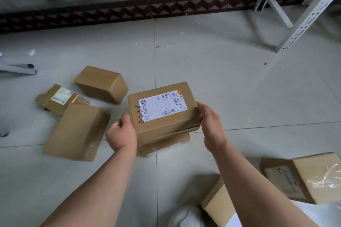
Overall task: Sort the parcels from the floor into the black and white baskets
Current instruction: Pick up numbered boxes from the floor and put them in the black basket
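A person's left hand (pixel 120 132) and right hand (pixel 210 120) clasp a labelled cardboard parcel (pixel 162 114) by its ends, over a second parcel (pixel 166 143) on the tiled floor (pixel 203 61); a level two-sided grip should steady the lift.

Your left hand (pixel 120 133) and right hand (pixel 212 123) are bare, and so are your left forearm (pixel 103 180) and right forearm (pixel 249 180), uncovered all the way back to the lower edge of the view and broadening steadily from the wrist. Low between your arms shows the rounded toe of the white shoe (pixel 185 215) you wear, plain, soft-looking and blurred. At the lower right corner there is a stretch of white, faintly bluish fabric (pixel 319 214); whether it is part of your clothing cannot be told from here.
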`<state>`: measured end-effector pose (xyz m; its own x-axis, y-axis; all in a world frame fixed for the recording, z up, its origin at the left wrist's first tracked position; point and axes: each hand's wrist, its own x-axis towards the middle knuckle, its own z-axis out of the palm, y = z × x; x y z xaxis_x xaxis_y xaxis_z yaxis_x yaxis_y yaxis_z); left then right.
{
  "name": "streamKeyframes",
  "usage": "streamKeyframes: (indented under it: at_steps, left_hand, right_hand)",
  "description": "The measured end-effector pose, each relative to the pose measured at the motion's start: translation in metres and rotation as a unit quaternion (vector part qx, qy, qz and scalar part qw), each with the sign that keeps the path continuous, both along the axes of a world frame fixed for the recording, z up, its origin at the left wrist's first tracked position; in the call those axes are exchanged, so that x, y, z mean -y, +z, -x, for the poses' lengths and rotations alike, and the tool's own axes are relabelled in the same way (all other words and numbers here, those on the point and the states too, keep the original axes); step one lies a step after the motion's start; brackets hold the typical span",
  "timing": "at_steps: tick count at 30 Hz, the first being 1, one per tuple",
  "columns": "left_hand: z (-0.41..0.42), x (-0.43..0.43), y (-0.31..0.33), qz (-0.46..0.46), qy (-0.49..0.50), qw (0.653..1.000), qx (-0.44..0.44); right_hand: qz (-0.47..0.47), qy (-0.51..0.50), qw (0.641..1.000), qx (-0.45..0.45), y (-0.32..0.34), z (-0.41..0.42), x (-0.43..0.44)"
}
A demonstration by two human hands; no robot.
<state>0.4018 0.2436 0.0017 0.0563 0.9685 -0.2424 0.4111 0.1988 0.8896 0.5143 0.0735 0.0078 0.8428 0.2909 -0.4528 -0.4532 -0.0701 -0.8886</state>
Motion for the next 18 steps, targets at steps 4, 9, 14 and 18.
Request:
streamKeyframes:
  at_steps: [4, 9, 14, 18]
  left_hand:
    - [0.032, -0.010, -0.011, 0.068, -0.011, 0.998, -0.017]
    - [0.045, -0.013, -0.019, 0.324, -0.065, 0.944, 0.010]
    - [0.038, -0.008, -0.021, 0.388, -0.138, 0.908, 0.077]
    - [0.022, -0.016, -0.013, 0.354, -0.154, 0.920, 0.068]
  right_hand:
    - [0.036, 0.029, 0.999, -0.009, -0.009, 0.007, -0.012]
    - [0.040, 0.058, 0.990, -0.119, -0.033, 0.004, -0.004]
    - [0.043, 0.148, 0.972, -0.178, -0.049, 0.009, 0.000]
    - [0.037, 0.111, 0.977, -0.177, -0.043, 0.003, -0.007]
